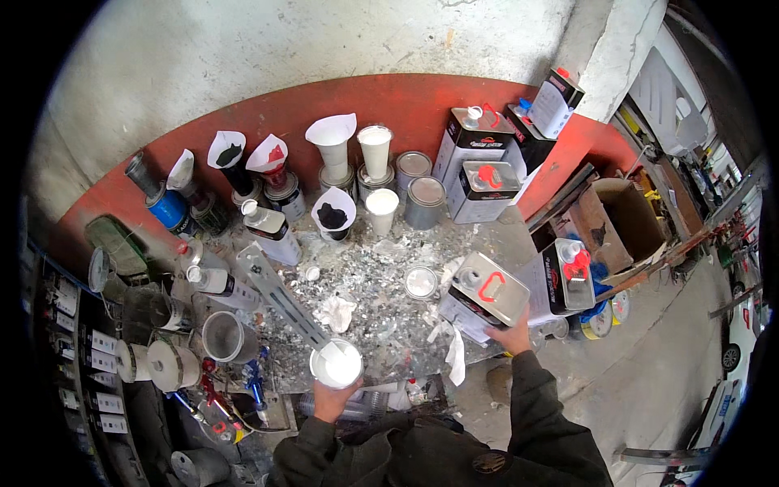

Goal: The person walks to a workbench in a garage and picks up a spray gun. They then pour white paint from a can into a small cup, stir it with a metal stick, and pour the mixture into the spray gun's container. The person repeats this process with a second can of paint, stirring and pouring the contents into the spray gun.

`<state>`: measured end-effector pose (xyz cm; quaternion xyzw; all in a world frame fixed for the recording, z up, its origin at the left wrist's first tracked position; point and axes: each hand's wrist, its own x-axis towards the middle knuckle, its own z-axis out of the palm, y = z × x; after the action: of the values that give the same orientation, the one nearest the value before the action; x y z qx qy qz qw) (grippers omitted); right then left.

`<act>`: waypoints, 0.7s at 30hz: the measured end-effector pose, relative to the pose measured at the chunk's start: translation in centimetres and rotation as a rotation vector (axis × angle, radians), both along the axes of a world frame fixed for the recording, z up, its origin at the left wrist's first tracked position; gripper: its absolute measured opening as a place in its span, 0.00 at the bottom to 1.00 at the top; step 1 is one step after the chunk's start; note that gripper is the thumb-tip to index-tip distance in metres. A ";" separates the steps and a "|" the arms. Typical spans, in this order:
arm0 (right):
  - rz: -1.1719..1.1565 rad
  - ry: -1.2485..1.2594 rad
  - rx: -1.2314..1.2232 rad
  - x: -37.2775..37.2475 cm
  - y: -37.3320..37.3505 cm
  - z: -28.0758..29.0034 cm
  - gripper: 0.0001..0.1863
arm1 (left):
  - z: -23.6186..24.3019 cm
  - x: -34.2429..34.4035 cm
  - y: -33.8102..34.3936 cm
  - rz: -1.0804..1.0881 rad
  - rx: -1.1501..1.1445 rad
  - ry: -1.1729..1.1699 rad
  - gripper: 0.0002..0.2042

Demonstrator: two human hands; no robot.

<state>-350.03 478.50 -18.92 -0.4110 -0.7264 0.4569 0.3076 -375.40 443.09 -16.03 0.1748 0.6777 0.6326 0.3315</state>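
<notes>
Near the bench's front edge, my left hand (329,402) is wrapped round a cup (337,381) of white paint. A long metal mixing ruler (280,294) leans in the cup, its lower end coated white. My right hand (513,334) grips the near right corner of a rectangular metal can (505,299) with a red carry handle. The can's spout is uncapped; whether its base rests on the bench is hidden. Just left of it lies a round lid or shallow tin (421,282) with white on it. Crumpled white paper (334,313) lies beyond the cup.
Along the back of the paint-spattered bench (373,280) stand paint cups with paper filters (331,131), round tins (425,203) and solvent cans (484,191). Another can (561,277) is at the right edge. Spray guns (219,395) hang at the left front, beside a grey tub (230,337).
</notes>
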 end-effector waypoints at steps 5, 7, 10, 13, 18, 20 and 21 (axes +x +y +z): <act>0.050 0.047 0.250 -2.5 -1.1 4.7 0.58 | -1.1 0.0 1.4 -0.008 0.056 0.006 0.34; 0.138 -0.089 0.385 -3.7 -2.5 10.0 0.59 | -2.2 -0.2 1.5 0.027 0.076 0.037 0.37; 0.283 -0.187 0.642 -4.9 -3.9 15.0 0.58 | -3.1 -0.2 2.4 0.062 0.086 0.126 0.42; 0.402 -0.254 0.751 -6.1 -5.8 19.6 0.58 | -0.7 -0.2 3.6 0.071 0.172 0.120 0.43; 0.543 -0.305 1.030 -7.6 -7.9 24.5 0.59 | 0.7 -0.8 5.0 0.057 0.153 0.107 0.40; 0.575 -0.312 1.074 -8.3 -8.6 25.4 0.56 | 1.8 -0.7 4.9 0.069 0.119 0.144 0.40; 0.588 -0.327 1.108 -8.5 -8.8 25.7 0.56 | 1.7 -0.7 5.0 0.076 0.135 0.147 0.40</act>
<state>-358.51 469.66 6.82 -0.0397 -0.9743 0.0111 0.2217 -376.11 448.05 -14.34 0.2169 0.6624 0.6743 0.2440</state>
